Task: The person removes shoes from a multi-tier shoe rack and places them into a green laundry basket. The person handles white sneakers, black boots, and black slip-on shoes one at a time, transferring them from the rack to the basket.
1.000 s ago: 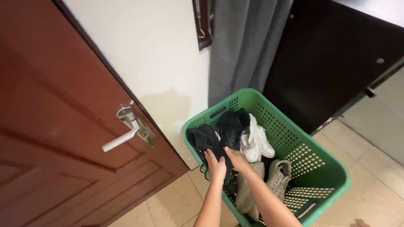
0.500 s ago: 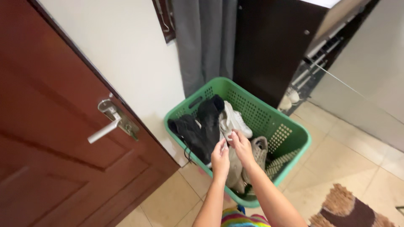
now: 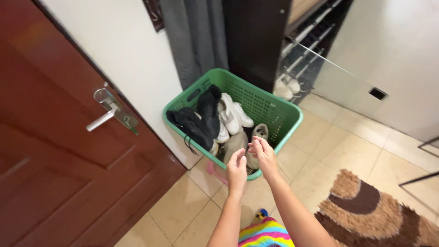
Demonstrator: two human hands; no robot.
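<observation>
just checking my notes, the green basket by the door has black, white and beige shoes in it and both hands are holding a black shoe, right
Not quite. The head view shows the left hand and right hand empty, raised in front of the green basket. The black shoes, white shoes and beige shoes do lie in it.

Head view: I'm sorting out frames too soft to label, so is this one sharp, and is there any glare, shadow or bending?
Head view: mostly sharp; both hands, left and right, slightly motion-softened above the green basket. Even indoor light, soft sheen on the door handle, dim inside the dark cabinet. Wide-angle lens tilts the door and walls.
</observation>
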